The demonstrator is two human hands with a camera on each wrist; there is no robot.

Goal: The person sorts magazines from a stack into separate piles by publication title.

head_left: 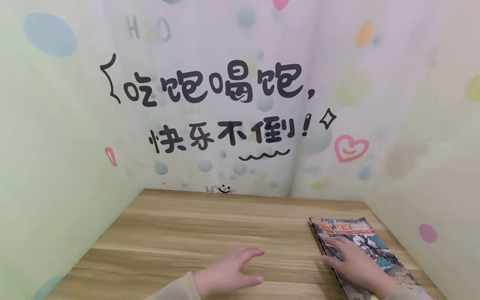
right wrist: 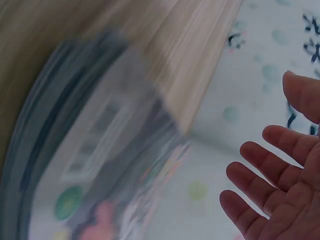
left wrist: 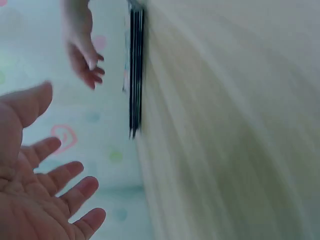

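A stack of magazines [head_left: 375,246] lies at the right of the table, its top cover colourful with a red title band. In the left wrist view the stack's edge [left wrist: 136,70] shows several thin layers. My right hand [head_left: 354,264] hovers above the cover with relaxed, spread fingers; the left wrist view shows a gap between that hand [left wrist: 80,47] and the stack. To the left of the magazines, my left hand [head_left: 226,273] is held over the table, fingers extended, thumb apart, holding nothing. The right wrist view has the magazines [right wrist: 110,165] blurred beside the right hand [right wrist: 287,195].
The wood-grain table [head_left: 180,241] meets a back wall [head_left: 210,41] printed with bubbles and black Chinese lettering. Pale side walls [head_left: 56,166] close in the left and right edges, the right one near the magazines.
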